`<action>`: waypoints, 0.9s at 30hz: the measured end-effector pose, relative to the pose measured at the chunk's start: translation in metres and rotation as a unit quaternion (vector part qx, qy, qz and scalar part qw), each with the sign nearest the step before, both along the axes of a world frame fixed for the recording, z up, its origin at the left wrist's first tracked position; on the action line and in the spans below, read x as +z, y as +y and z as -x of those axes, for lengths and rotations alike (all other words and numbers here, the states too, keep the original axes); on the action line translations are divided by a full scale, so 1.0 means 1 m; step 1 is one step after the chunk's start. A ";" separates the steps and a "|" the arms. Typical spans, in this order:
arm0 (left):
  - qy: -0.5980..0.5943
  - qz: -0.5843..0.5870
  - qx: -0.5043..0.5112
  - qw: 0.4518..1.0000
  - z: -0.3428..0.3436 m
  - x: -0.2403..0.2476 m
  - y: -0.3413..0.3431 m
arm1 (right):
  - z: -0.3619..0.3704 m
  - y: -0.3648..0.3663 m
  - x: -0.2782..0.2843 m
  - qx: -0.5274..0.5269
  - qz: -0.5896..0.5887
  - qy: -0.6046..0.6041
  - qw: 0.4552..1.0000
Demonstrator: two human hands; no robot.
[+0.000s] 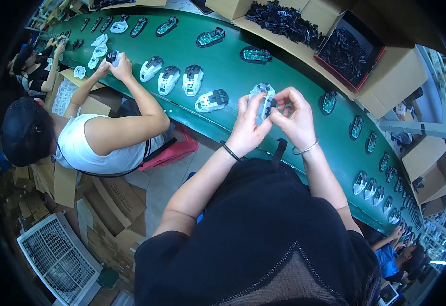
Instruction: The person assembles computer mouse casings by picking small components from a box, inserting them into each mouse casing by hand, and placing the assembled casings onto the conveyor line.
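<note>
Fitting black part into white mouse shell (261,102)
We keep left hand (247,126) clamped on shell over the belt's (233,71) near edge; right hand (295,120) pinches part, seat squarely.

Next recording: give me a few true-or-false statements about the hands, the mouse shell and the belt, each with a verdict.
1. Both hands, left hand and right hand, hold one white mouse shell. True.
2. The green conveyor belt carries nothing. False: mouse shells and circuit boards lie along it.
3. A co-worker in a white top sits to the person's left. True.
4. The cardboard boxes beyond the belt hold white parts. False: they hold black parts.
</note>
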State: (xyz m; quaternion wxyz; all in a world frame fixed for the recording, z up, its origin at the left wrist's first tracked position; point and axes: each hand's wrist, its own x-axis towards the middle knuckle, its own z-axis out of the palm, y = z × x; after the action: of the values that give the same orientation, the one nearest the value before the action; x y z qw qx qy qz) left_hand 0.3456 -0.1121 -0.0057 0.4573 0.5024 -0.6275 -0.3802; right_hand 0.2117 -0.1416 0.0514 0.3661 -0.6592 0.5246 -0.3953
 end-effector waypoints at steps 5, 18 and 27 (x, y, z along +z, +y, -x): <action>0.056 -0.034 -0.026 0.998 -0.008 0.006 -0.002 | 0.002 -0.003 -0.001 0.012 -0.049 -0.040 0.998; 0.106 -0.037 -0.071 0.991 -0.007 -0.004 0.001 | 0.005 0.003 -0.016 0.051 -0.165 -0.156 0.972; 0.186 -0.115 -0.113 0.969 -0.018 -0.010 -0.004 | -0.008 0.002 -0.024 0.075 -0.232 -0.289 0.926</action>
State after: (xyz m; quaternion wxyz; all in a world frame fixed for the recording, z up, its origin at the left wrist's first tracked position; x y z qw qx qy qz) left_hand 0.3636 -0.1161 -0.0160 0.4590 0.3983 -0.5360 -0.5859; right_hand 0.2196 -0.1393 0.0272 0.6729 -0.4501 0.4221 -0.4079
